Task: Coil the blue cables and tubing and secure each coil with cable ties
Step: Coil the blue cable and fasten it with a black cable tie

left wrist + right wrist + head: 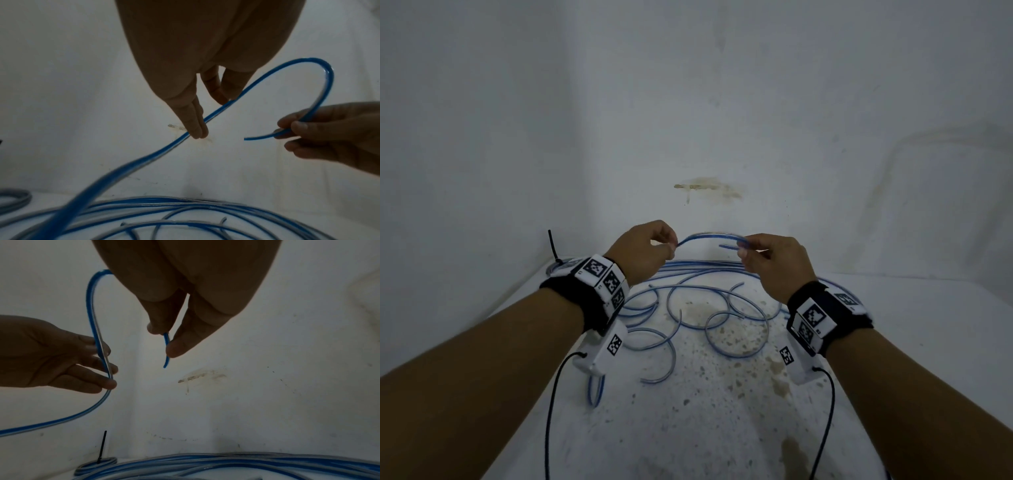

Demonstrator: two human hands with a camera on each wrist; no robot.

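My two hands hold a blue cable (pixel 709 235) in a raised arc above the table. My left hand (pixel 671 245) pinches it at the left of the arc, with the cable running across its fingertips (pixel 198 128). Thumb and forefinger of my right hand (pixel 744 248) pinch the cable (pixel 90 305) close to its free end (pixel 165 365), which pokes out to the left. From my left hand the cable (pixel 267 78) drops to a loose tangle of blue cables and tubing (pixel 698 308) on the table.
A small tied coil (pixel 96 465) with an upright black cable tie (pixel 553 246) lies at the far left by the wall. The white table (pixel 722 428) is stained and speckled. A white wall (pixel 688 102) stands close behind. Black wrist-camera leads hang below both forearms.
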